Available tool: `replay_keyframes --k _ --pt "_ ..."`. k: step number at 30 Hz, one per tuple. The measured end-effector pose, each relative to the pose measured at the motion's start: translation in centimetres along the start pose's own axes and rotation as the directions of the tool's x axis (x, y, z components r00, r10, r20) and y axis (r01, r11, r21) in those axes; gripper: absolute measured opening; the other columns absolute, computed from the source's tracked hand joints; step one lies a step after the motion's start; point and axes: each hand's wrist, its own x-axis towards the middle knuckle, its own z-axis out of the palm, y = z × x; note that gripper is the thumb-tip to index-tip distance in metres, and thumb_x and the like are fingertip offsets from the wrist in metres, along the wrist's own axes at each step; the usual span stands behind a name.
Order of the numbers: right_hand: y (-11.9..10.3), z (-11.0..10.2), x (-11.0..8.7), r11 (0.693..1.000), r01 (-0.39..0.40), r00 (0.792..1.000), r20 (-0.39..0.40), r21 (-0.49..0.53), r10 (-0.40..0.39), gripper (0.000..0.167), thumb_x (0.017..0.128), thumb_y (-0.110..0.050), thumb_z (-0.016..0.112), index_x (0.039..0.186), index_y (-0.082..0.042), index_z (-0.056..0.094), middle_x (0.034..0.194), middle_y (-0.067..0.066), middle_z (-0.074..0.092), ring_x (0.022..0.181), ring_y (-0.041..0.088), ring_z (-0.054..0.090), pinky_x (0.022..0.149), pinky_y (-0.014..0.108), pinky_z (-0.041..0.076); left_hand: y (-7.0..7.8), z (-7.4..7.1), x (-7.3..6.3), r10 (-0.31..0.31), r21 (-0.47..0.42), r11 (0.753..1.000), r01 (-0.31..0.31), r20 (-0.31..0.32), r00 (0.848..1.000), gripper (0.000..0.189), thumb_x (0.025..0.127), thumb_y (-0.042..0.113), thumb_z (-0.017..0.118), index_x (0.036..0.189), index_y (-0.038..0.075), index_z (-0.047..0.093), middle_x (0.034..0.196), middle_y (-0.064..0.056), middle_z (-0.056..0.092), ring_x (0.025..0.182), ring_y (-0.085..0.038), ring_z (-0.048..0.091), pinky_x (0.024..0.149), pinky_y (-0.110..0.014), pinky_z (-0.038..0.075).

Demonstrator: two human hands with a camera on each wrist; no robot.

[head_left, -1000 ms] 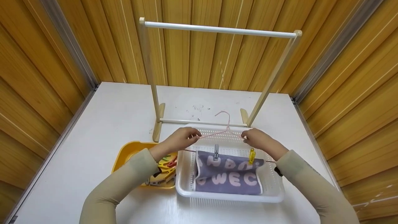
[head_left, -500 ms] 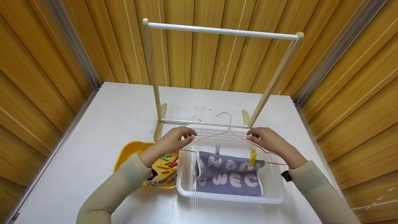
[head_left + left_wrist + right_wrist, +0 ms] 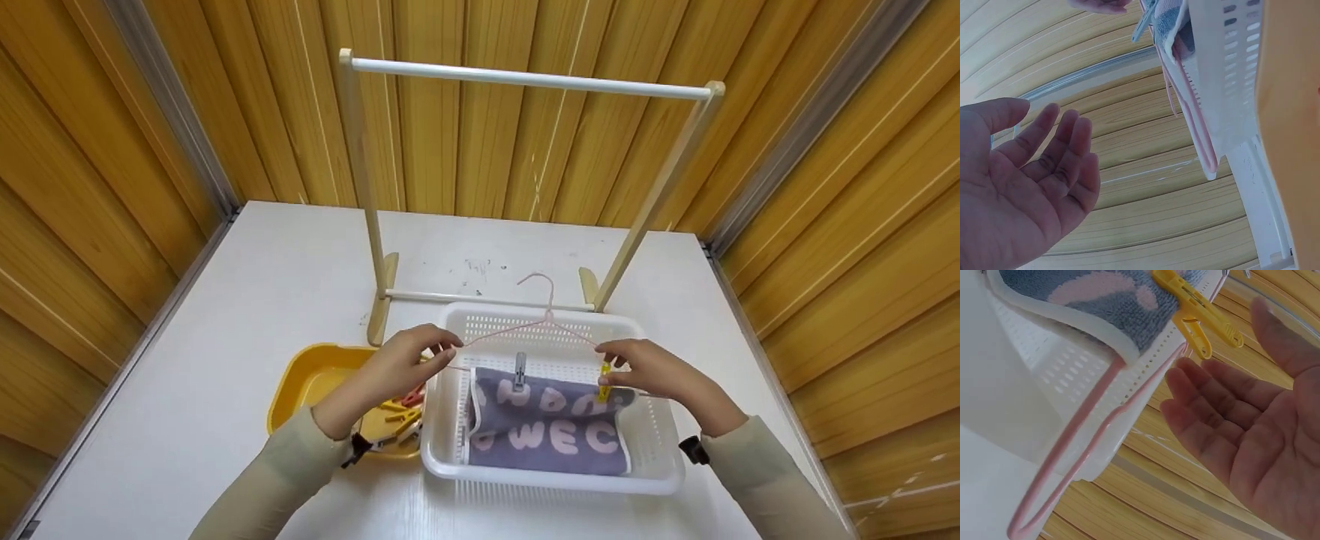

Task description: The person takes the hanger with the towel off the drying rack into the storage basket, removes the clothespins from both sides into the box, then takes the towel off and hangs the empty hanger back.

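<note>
A pink wire hanger lies over the white basket, its hook pointing toward the rack. A purple-grey towel with pink letters hangs folded over its lower bar, under a grey clothespin and a yellow clothespin. My left hand hovers by the hanger's left shoulder; in the left wrist view its fingers are loosely bent and hold nothing. Around the yellow clothespin's handle end, my right hand has thumb and fingers spread, with a gap to the clothespin showing in the right wrist view.
The white perforated basket stands at the table's middle. A yellow tub with several loose clothespins adjoins it on the left. Behind the basket rises a wooden rack with a white top bar. Wood-patterned walls surround the table.
Both hands have let go of the hanger's shoulders. The left has drawn back down and left; the right moved outward, then down to the yellow clothespin. Hanger and towel stay in place.
</note>
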Motion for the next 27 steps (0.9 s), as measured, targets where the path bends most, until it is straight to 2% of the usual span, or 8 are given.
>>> replay_keyframes --k 4,6,11,16,19,23,27 --pt "0.5 0.2 0.1 0.999 0.036 0.999 0.011 0.003 -0.036 0.040 0.093 -0.015 0.073 0.121 0.013 0.066 0.102 0.021 0.075 0.090 0.027 0.070 0.076 0.036 0.058 0.3 -0.1 -1.5 -0.027 0.014 1.000 0.027 -0.023 0.999 0.023 0.103 0.017 0.059 0.119 0.004 0.070 0.115 -0.014 0.073 0.100 -0.028 0.068 0.090 -0.045 0.058" --pt "0.8 0.3 0.1 0.999 0.039 0.999 0.008 0.014 -0.039 0.037 0.092 -0.013 0.074 0.118 0.013 0.067 0.099 0.019 0.076 0.087 0.023 0.070 0.073 0.031 0.057 0.5 -0.1 -2.1 -0.040 0.020 0.999 0.040 -0.028 0.999 0.023 0.104 0.018 0.059 0.119 0.005 0.071 0.114 -0.012 0.074 0.097 -0.026 0.068 0.089 -0.040 0.058" --pt "1.2 0.5 0.0 0.997 0.036 0.999 -0.010 0.064 -0.035 0.032 0.091 -0.011 0.075 0.113 0.011 0.070 0.097 0.019 0.076 0.087 0.019 0.071 0.073 0.027 0.056 0.9 -0.1 -3.2 -0.065 0.005 0.998 0.065 -0.035 0.997 0.022 0.103 0.019 0.060 0.119 0.008 0.071 0.108 -0.006 0.073 0.092 -0.018 0.065 0.085 -0.031 0.057" --pt "1.1 0.6 -0.2 0.994 0.008 0.999 -0.031 0.113 -0.005 0.027 0.093 -0.012 0.073 0.110 0.009 0.069 0.097 0.017 0.076 0.088 0.021 0.072 0.074 0.026 0.055 0.8 0.3 -3.8 -0.037 0.003 0.999 0.037 -0.048 0.998 0.022 0.103 0.016 0.059 0.119 0.007 0.071 0.115 -0.008 0.075 0.098 -0.022 0.068 0.089 -0.036 0.057" --pt "1.0 0.8 -0.2 0.991 -0.021 0.998 -0.057 0.133 0.028 0.025 0.092 -0.011 0.073 0.108 0.008 0.069 0.094 0.017 0.076 0.087 0.020 0.071 0.072 0.026 0.055 0.6 0.6 -4.1 -0.044 -0.002 0.999 0.044 -0.055 0.997 0.022 0.103 0.015 0.059 0.120 0.007 0.071 0.116 -0.009 0.074 0.099 -0.024 0.068 0.086 -0.034 0.056" --pt "0.8 1.1 -0.1 0.990 -0.037 0.994 -0.093 0.134 0.050 0.016 0.089 -0.007 0.074 0.099 0.005 0.070 0.088 0.014 0.074 0.080 0.013 0.065 0.069 0.025 0.052 0.2 0.9 -4.4 -0.051 -0.019 0.999 0.050 -0.066 0.996 0.023 0.103 0.016 0.059 0.120 0.006 0.071 0.114 -0.010 0.074 0.097 -0.024 0.067 0.082 -0.029 0.054" --pt "0.8 1.4 -0.3 0.992 -0.035 0.992 -0.117 0.117 0.049 0.009 0.088 -0.004 0.074 0.092 0.002 0.070 0.083 0.010 0.073 0.074 0.005 0.059 0.066 0.022 0.049 0.0 1.4 -4.5 -0.042 -0.042 0.998 0.039 -0.064 0.997 0.023 0.103 0.015 0.059 0.119 0.004 0.071 0.119 -0.012 0.073 0.099 -0.026 0.066 0.082 -0.030 0.055"
